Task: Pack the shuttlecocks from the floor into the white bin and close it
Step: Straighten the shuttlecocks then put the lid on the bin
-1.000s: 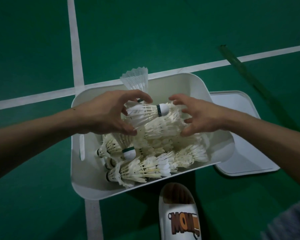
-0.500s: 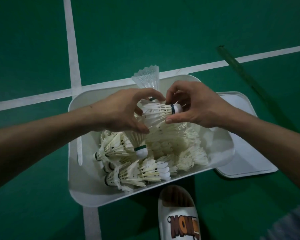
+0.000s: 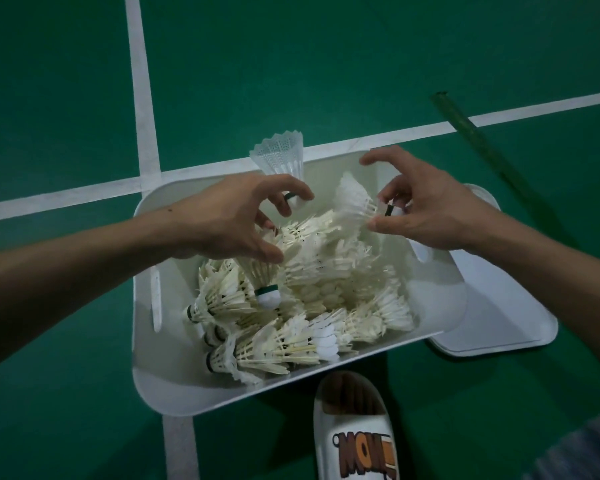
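The white bin (image 3: 174, 386) stands open on the green floor, filled with several feather shuttlecocks (image 3: 291, 341) lying in a heap. My right hand (image 3: 430, 213) pinches the cork end of one feather shuttlecock (image 3: 355, 199) above the bin's far right side, feathers pointing left. My left hand (image 3: 232, 220) hovers over the heap's left part, fingers curled around the base of a white plastic shuttlecock (image 3: 279, 154) that sticks up behind it, its thumb touching the feathers of a shuttlecock (image 3: 267, 292) hanging cork-down. The bin's white lid (image 3: 499, 313) lies flat on the floor, right of the bin.
My foot in a white slipper (image 3: 354, 431) stands just in front of the bin. White court lines (image 3: 142, 98) cross behind the bin. A dark green strip (image 3: 482, 143) lies diagonally on the floor at the far right.
My right hand has pulled one feather shuttlecock away from my left hand, to the right and up. My left hand stays over the heap, and the plastic shuttlecock still stands behind it.
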Motion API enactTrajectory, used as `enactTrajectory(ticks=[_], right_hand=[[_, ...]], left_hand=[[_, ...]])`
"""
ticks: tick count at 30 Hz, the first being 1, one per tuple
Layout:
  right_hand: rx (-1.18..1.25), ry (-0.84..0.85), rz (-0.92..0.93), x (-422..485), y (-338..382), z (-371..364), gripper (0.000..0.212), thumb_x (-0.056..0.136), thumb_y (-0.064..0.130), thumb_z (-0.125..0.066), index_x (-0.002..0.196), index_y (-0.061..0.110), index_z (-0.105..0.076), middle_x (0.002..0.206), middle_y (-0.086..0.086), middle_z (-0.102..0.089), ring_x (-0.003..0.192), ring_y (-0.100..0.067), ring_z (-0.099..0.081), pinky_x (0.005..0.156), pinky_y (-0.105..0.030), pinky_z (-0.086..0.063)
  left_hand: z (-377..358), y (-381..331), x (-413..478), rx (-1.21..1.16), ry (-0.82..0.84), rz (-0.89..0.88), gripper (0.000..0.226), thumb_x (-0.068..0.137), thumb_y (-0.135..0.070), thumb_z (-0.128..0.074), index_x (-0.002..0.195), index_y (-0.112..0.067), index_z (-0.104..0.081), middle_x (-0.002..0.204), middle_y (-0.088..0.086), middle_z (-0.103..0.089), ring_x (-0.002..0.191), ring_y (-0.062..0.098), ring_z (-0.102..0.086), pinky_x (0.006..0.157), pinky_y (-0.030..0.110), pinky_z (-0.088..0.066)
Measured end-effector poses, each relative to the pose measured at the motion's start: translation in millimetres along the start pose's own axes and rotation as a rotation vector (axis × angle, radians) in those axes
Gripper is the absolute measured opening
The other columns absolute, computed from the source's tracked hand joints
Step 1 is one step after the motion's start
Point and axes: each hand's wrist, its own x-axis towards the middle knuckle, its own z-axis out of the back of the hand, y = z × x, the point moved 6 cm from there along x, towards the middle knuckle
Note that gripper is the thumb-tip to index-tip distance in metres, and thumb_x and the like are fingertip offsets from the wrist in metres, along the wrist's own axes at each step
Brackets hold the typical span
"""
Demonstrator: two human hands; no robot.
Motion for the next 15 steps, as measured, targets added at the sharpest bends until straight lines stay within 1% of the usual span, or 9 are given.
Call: enactTrajectory(ticks=[2,3,4,5,7,8,10,12,15], right_hand=[[-0.069,0.030,0.018,-1,6,-5,0.075,0.083,0.029,-0.072,0.132,0.056,-0.023,0.091,0.001,-0.057,0.071,-0.014,-0.063,0.067,-0.030,-0.053],[-0.103,0.052,0.031,-1,7,-9,0.080,0.085,0.027,-0.069,0.135,0.058,-0.015,0.093,-0.002,-0.060,0.071,-0.017,-0.065,0.067,-0.032,-0.054],[-0.136,0.068,0.042,0,8,-12,0.084,0.087,0.024,-0.068,0.136,0.059,-0.011,0.098,-0.006,-0.062,0.073,-0.020,-0.066,0.068,-0.035,-0.055],[-0.171,0.083,0.046,2,7,-15,0.085,0.086,0.020,-0.068,0.137,0.059,-0.012,0.107,-0.009,-0.062,0.076,-0.021,-0.066,0.070,-0.036,-0.054],[-0.214,0.107,0.023,5,2,-18,0.076,0.084,0.017,-0.070,0.135,0.053,-0.026,0.126,-0.009,-0.054,0.086,-0.020,-0.063,0.071,-0.032,-0.048],[-0.220,0.095,0.003,5,-2,-18,0.067,0.083,0.019,-0.072,0.131,0.049,-0.036,0.128,-0.008,-0.052,0.090,-0.020,-0.061,0.070,-0.030,-0.044],[-0.186,0.000,-0.034,6,-10,-13,0.046,0.081,0.027,-0.074,0.120,0.039,-0.052,0.122,-0.005,-0.056,0.093,-0.020,-0.061,0.070,-0.028,-0.040],[-0.122,-0.096,-0.072,5,-12,-8,0.033,0.082,0.037,-0.071,0.113,0.031,-0.061,0.116,-0.002,-0.062,0.091,-0.019,-0.063,0.071,-0.028,-0.042],[-0.141,-0.115,-0.113,1,-8,-7,0.035,0.085,0.043,-0.067,0.107,0.017,-0.071,0.109,-0.002,-0.064,0.087,-0.017,-0.065,0.065,-0.029,-0.045]], left_hand=[[0,0,0,0.003,0.003,-0.001,0.077,0.064,-0.019,-0.084,0.124,-0.048,-0.044,0.116,-0.014,-0.054,0.094,0.004,-0.061,0.071,0.022,-0.053],[-1,-1,0,0.001,0.004,-0.002,0.077,0.064,-0.019,-0.084,0.123,-0.049,-0.044,0.115,-0.015,-0.054,0.094,0.004,-0.061,0.073,0.023,-0.053],[-1,-1,0,0.000,0.004,-0.005,0.077,0.064,-0.019,-0.084,0.123,-0.049,-0.044,0.115,-0.015,-0.054,0.094,0.004,-0.061,0.074,0.025,-0.054],[-1,-1,0,0.001,0.004,-0.006,0.077,0.064,-0.019,-0.084,0.122,-0.050,-0.044,0.115,-0.015,-0.054,0.094,0.004,-0.061,0.075,0.026,-0.054],[-1,-1,1,0.005,0.004,-0.006,0.077,0.064,-0.019,-0.083,0.122,-0.050,-0.044,0.116,-0.015,-0.054,0.095,0.004,-0.061,0.076,0.027,-0.055],[-1,-1,1,0.004,0.005,-0.004,0.077,0.064,-0.019,-0.083,0.123,-0.050,-0.044,0.116,-0.015,-0.054,0.095,0.004,-0.060,0.077,0.028,-0.055],[-2,0,1,0.002,0.006,-0.003,0.077,0.065,-0.018,-0.083,0.124,-0.048,-0.044,0.116,-0.014,-0.054,0.095,0.005,-0.060,0.076,0.028,-0.054],[-1,1,1,0.007,0.008,-0.004,0.077,0.065,-0.018,-0.083,0.125,-0.047,-0.044,0.116,-0.014,-0.053,0.095,0.004,-0.060,0.075,0.026,-0.053],[-2,1,1,0.009,0.013,-0.003,0.078,0.065,-0.017,-0.082,0.126,-0.047,-0.044,0.115,-0.015,-0.053,0.094,0.004,-0.059,0.073,0.023,-0.052]])
